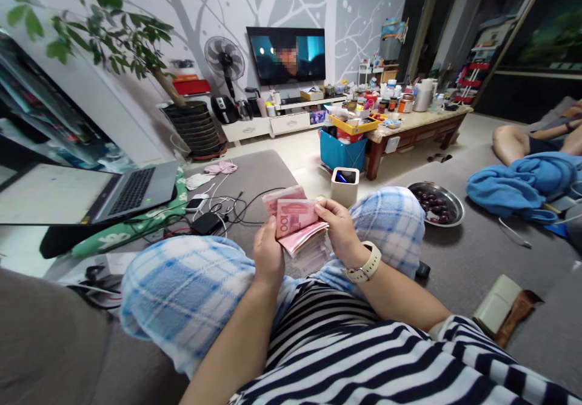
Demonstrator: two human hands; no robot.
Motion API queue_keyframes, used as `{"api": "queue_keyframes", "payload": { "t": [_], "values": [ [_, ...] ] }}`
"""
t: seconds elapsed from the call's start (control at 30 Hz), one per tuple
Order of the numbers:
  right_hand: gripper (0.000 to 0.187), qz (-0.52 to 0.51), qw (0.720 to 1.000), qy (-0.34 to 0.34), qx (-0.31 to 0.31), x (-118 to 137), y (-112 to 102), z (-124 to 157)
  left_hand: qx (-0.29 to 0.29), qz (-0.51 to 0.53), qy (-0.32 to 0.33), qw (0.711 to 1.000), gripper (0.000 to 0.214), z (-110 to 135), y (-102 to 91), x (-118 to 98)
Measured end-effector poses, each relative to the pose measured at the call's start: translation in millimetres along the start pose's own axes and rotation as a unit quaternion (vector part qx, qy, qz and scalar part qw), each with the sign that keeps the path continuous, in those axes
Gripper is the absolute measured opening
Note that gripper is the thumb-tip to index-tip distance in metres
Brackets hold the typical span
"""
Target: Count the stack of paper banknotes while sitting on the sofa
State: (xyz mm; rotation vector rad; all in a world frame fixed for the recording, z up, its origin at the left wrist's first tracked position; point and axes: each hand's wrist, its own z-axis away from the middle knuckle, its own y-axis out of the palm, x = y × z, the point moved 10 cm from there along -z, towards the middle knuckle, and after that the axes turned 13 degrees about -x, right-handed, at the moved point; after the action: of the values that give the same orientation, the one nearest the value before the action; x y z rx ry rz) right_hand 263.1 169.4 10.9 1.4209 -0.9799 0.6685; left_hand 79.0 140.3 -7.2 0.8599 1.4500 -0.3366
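Note:
Between my hands is a bundle of red 100 banknotes (296,216), held above my lap. My left hand (268,248) grips the bundle at its left side, the thumb on top. With thumb and fingers, my right hand (339,226) pinches the right edge of an upright note. The lower notes fold forward, their edges fanned. Below them lies a pale, blurred stack of what look like more notes (311,258). A cream watch is on my right wrist.
An open laptop (140,190) sits on a green cushion at left, beside cables and a black adapter (209,223). A metal bowl of dark round fruit (457,211) stands at right. A pale wallet-like case (498,302) lies nearby. Another person's legs (511,143) show at far right.

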Motion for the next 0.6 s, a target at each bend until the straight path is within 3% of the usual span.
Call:
{"api": "queue_keyframes", "payload": {
  "t": [0.2, 0.6],
  "values": [
    [0.026, 0.008, 1.0, 0.004, -0.004, 0, 0, 2, 0.001, 0.005, -0.012, 1.0, 0.028, -1, 0.0, 6],
    [0.026, 0.008, 1.0, 0.004, -0.004, 0, 0, 1, 0.001, 0.013, -0.027, 1.0, 0.03, 6, 3.8, -5]
  ]
}}
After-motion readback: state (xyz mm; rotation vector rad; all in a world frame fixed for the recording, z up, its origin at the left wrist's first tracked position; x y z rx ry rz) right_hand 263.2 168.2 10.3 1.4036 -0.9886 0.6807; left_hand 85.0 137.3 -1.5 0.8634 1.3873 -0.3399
